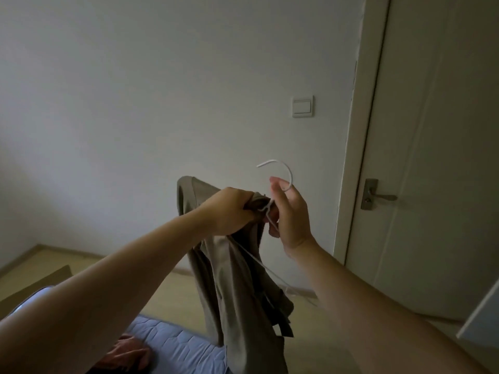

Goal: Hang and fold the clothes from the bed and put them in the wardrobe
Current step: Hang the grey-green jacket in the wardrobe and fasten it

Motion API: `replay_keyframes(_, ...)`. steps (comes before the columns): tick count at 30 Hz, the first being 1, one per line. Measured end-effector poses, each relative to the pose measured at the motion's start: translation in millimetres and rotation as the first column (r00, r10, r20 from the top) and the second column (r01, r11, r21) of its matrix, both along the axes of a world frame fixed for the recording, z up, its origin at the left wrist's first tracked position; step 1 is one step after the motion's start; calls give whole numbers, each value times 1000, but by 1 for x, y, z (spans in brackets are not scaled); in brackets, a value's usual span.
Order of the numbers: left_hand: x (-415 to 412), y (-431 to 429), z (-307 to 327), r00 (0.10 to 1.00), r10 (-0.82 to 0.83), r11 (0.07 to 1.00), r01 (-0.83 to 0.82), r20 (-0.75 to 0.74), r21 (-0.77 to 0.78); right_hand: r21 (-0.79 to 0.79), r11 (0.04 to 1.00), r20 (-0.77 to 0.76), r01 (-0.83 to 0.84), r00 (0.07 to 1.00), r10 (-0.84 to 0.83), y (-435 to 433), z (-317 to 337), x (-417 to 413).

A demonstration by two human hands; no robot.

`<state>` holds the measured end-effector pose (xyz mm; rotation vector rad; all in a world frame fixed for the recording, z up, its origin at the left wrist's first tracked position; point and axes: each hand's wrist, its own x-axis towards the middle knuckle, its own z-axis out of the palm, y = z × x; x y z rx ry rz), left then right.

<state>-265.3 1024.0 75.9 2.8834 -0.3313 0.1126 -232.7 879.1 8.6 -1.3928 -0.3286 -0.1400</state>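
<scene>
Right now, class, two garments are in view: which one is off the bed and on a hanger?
The olive garment, held up by both hands with the white hanger threaded through it. The reddish garment lies crumpled on the blue bed, untouched.

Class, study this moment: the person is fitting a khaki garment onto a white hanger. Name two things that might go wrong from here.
1. The khaki garment looks bunched at the white wire hanger's neck under the left hand; it may hang lopsided or slide off.
2. The right hand holds only the hook's base, so the hanger could twist.
</scene>
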Motion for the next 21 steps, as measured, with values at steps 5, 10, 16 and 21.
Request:
replay_keyframes(5,21,-33,-10,979,-115,948,58,167,314,37,998,-26,49,999,-48,-28,0,12)
replay_keyframes(10,52,-65,-29,955,-143,873,-1,259,488,192,980,-88,54,995,-37,-60,-16,30)
replay_keyframes(16,88,-110,-32,981,-171,964,147,96,221,237,963,-278,128,959,-59,-105,-33,60)
replay_keyframes(21,117,-144,-38,960,-258,941,225,108,253,266,956,-470,119,883,21,-140,-46,77)
